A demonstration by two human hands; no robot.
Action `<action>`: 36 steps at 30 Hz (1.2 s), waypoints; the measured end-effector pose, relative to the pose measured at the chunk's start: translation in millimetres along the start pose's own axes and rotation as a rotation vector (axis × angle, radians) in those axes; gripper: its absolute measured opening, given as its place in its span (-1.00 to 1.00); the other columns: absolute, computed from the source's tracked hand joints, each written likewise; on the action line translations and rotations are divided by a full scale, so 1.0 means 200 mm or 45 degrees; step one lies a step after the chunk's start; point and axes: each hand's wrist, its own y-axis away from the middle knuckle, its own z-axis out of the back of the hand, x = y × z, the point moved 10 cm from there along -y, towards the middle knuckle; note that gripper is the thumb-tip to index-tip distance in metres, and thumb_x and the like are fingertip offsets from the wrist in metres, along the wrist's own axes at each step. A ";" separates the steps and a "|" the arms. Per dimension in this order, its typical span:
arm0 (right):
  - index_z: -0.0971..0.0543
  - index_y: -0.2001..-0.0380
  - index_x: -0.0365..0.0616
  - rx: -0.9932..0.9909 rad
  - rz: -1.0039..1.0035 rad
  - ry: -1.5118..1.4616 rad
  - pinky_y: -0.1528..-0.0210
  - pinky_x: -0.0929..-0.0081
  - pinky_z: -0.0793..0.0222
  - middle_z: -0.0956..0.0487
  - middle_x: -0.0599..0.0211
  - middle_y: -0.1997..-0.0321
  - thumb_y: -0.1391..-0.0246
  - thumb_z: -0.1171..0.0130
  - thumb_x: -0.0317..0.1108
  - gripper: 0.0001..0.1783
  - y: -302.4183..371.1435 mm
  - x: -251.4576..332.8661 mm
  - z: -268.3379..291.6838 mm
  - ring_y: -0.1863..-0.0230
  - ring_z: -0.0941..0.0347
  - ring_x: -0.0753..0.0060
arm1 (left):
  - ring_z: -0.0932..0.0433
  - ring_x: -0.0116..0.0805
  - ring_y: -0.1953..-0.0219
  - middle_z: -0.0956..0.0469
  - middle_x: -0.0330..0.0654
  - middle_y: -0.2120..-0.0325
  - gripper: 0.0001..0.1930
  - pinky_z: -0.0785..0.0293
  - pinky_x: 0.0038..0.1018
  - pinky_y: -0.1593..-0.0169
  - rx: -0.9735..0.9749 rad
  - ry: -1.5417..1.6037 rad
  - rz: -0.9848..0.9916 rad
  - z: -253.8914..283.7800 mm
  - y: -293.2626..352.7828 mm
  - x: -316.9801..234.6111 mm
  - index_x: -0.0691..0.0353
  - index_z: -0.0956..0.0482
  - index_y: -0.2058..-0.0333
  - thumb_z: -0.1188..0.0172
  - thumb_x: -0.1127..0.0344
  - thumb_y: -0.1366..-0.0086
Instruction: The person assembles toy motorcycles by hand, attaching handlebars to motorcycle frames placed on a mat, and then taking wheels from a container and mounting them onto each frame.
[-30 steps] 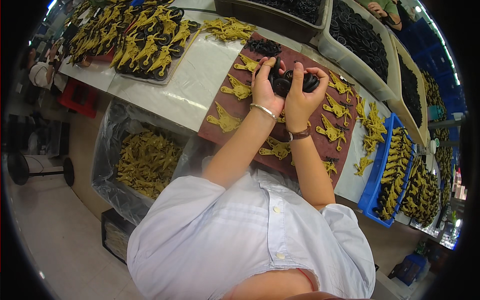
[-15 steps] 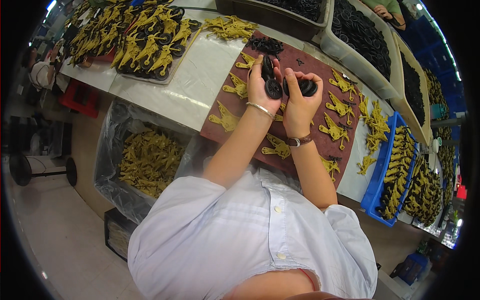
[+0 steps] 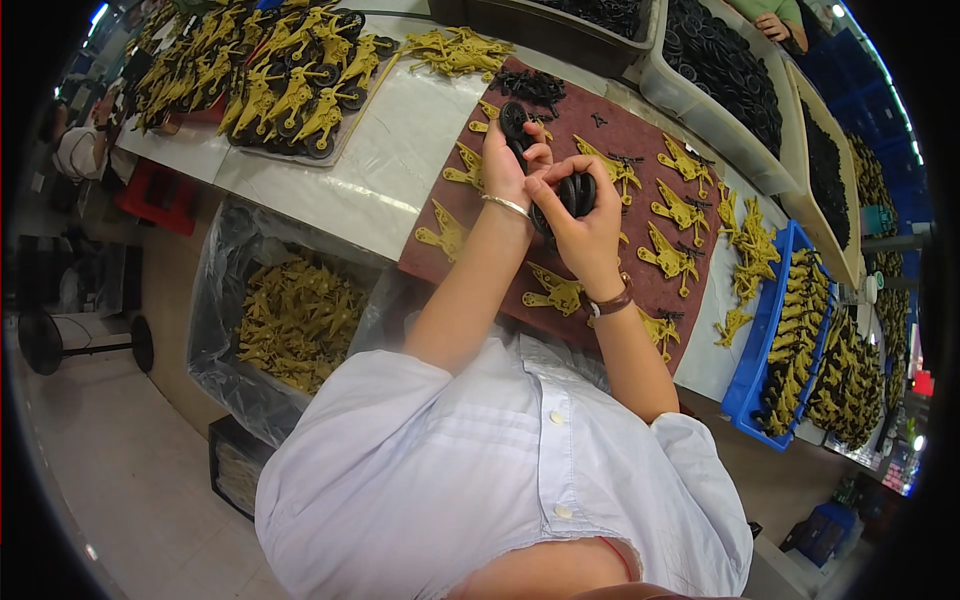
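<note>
Over the maroon mat (image 3: 600,112) my two hands are close together, their fingers touching. My left hand (image 3: 503,172) is curled round black wheels (image 3: 514,122) that stick up past its fingers. In my right hand (image 3: 592,228) are several more black wheels (image 3: 577,193), pressed side by side between thumb and fingers. Yellow plastic parts (image 3: 667,258) lie spaced out in rows on the mat, many with small black pieces attached or beside them. Just beyond my left hand is a heap of small black pieces (image 3: 532,88). My forearms hide some of the mat.
Large tubs of black wheels (image 3: 640,95) stand at the back right. A blue tray (image 3: 742,385) of yellow-and-black assemblies sits at the right, a stacked board (image 3: 345,140) of them at the far left. Below the table's left edge, a plastic-lined bin (image 3: 215,300) holds yellow parts. A person's hand (image 3: 770,27) shows at far right.
Both hands have shifted left and come together, the right fingers now reaching to the left hand. The wheels in each hand have turned. Yellow parts behind the right hand are uncovered.
</note>
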 end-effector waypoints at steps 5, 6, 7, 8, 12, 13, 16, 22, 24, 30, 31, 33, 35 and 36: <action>-0.42 0.29 -0.10 -0.075 -0.553 -0.896 0.32 0.66 -0.40 -0.55 0.36 0.30 -0.06 -0.25 -0.48 -0.80 -0.01 -0.18 0.02 0.29 -0.48 0.58 | -0.42 -0.55 0.56 -0.50 -0.33 0.48 -0.83 -0.31 -0.72 0.58 -0.027 0.134 -0.105 -0.09 0.07 -0.09 0.16 -0.48 0.27 -0.09 0.21 -0.27; -0.42 0.30 -0.08 -0.138 -0.703 -1.080 0.34 0.65 -0.40 -0.55 0.37 0.31 -0.06 -0.25 -0.46 -0.80 0.00 -0.19 0.04 0.31 -0.49 0.56 | -0.51 -0.49 0.47 -0.52 -0.28 0.42 -0.86 -0.36 -0.72 0.56 0.018 0.148 -0.218 -0.13 0.10 -0.14 0.20 -0.48 0.24 -0.12 0.31 -0.26; -0.42 0.30 -0.07 -0.111 -0.727 -1.199 0.35 0.62 -0.44 -0.56 0.30 0.25 -0.09 -0.24 -0.46 -0.82 -0.02 -0.22 0.06 0.26 -0.51 0.50 | -0.56 -0.35 0.28 -0.50 -0.19 0.27 -0.83 -0.43 -0.70 0.52 0.089 0.138 -0.298 -0.13 0.10 -0.21 0.29 -0.46 0.20 -0.17 0.45 -0.22; -0.41 0.30 -0.08 -0.108 -0.751 -1.229 0.31 0.63 -0.45 -0.56 0.26 0.23 -0.08 -0.24 -0.49 -0.80 -0.03 -0.23 0.09 0.20 -0.52 0.47 | -0.56 -0.33 0.25 -0.46 -0.24 0.25 -0.70 -0.39 -0.69 0.49 0.131 0.053 -0.306 -0.14 0.10 -0.26 0.05 -0.42 0.15 -0.28 0.44 -0.18; -0.41 0.31 -0.10 -0.103 -0.706 -1.068 0.22 0.58 -0.48 -0.56 0.24 0.21 -0.03 -0.24 -0.56 -0.77 -0.07 -0.21 0.17 0.17 -0.52 0.44 | -0.56 -0.25 0.19 -0.49 -0.10 0.19 -0.61 -0.47 -0.63 0.40 0.178 -0.252 -0.495 -0.14 0.18 -0.49 0.13 -0.39 0.09 -0.30 0.55 -0.13; -0.41 0.31 -0.11 -0.084 -0.700 -0.968 0.19 0.56 -0.49 -0.56 0.24 0.20 -0.02 -0.25 -0.58 -0.76 -0.07 -0.22 0.18 0.17 -0.52 0.43 | -0.54 -0.28 0.15 -0.49 -0.14 0.18 -0.67 -0.52 -0.62 0.33 0.120 -0.411 -0.552 -0.13 0.20 -0.54 0.17 -0.43 0.13 -0.29 0.54 -0.15; -0.40 0.30 -0.13 -0.042 -0.491 -0.699 0.17 0.53 -0.48 -0.56 0.27 0.23 0.01 -0.26 -0.59 -0.74 -0.17 -0.25 0.20 0.19 -0.52 0.46 | -0.54 -0.33 0.14 -0.49 -0.16 0.19 -0.70 -0.59 -0.58 0.25 0.069 -0.686 -0.616 -0.11 0.18 -0.69 0.27 -0.47 0.15 -0.30 0.57 -0.13; -0.42 0.35 -0.16 0.134 0.003 0.112 0.23 0.55 -0.44 -0.56 0.41 0.37 0.10 -0.32 -0.53 -0.73 -0.42 -0.19 0.10 0.32 -0.48 0.57 | -0.59 -0.41 0.40 -0.52 -0.18 0.34 -0.66 -0.63 -0.60 0.42 0.284 -2.012 -0.587 -0.23 -0.02 -0.75 0.28 -0.56 0.24 -0.41 0.56 0.05; -0.42 0.33 -0.13 0.342 0.068 0.239 0.22 0.51 -0.44 -0.55 0.40 0.38 0.10 -0.30 -0.54 -0.72 -0.45 -0.20 -0.01 0.31 -0.49 0.53 | -0.58 -0.46 0.46 -0.51 -0.22 0.40 -0.67 -0.61 -0.62 0.46 0.299 -2.098 -0.561 -0.25 -0.07 -0.74 0.26 -0.57 0.27 -0.41 0.58 0.06; -0.42 0.31 -0.13 0.625 0.013 0.197 0.18 0.45 -0.42 -0.56 0.41 0.39 0.08 -0.27 -0.53 -0.73 -0.47 -0.26 -0.16 0.30 -0.50 0.49 | -0.56 -0.49 0.49 -0.52 -0.25 0.40 -0.67 -0.60 -0.62 0.48 0.366 -2.265 -0.385 -0.24 -0.15 -0.68 0.22 -0.58 0.26 -0.41 0.56 0.06; -0.40 0.33 -0.13 0.692 0.034 0.204 0.18 0.49 -0.40 -0.53 0.44 0.39 0.06 -0.27 -0.55 -0.74 -0.47 -0.25 -0.19 0.30 -0.46 0.53 | -0.56 -0.49 0.49 -0.52 -0.25 0.40 -0.67 -0.60 -0.62 0.48 0.365 -2.263 -0.384 -0.24 -0.16 -0.68 0.22 -0.58 0.26 -0.41 0.56 0.06; -0.39 0.34 -0.13 0.762 0.053 0.213 0.18 0.53 -0.38 -0.49 0.46 0.40 0.04 -0.27 -0.57 -0.74 -0.47 -0.24 -0.22 0.31 -0.43 0.58 | -0.54 -0.54 0.52 -0.52 -0.27 0.42 -0.65 -0.55 -0.64 0.51 0.413 -2.304 -0.441 -0.26 -0.16 -0.68 0.20 -0.59 0.26 -0.43 0.54 0.08; -0.38 0.34 -0.14 0.886 0.039 0.247 0.14 0.51 -0.39 -0.52 0.44 0.37 0.03 -0.25 -0.57 -0.75 -0.46 -0.27 -0.27 0.29 -0.46 0.55 | -0.52 -0.55 0.54 -0.52 -0.28 0.44 -0.65 -0.52 -0.64 0.52 0.410 -2.366 -0.434 -0.26 -0.17 -0.67 0.19 -0.59 0.25 -0.43 0.52 0.08; -0.38 0.34 -0.14 0.888 0.039 0.248 0.14 0.51 -0.39 -0.52 0.44 0.37 0.03 -0.25 -0.57 -0.75 -0.46 -0.28 -0.28 0.29 -0.46 0.55 | -0.50 -0.57 0.56 -0.53 -0.29 0.46 -0.64 -0.49 -0.65 0.54 0.407 -2.432 -0.425 -0.26 -0.17 -0.67 0.17 -0.60 0.25 -0.44 0.51 0.09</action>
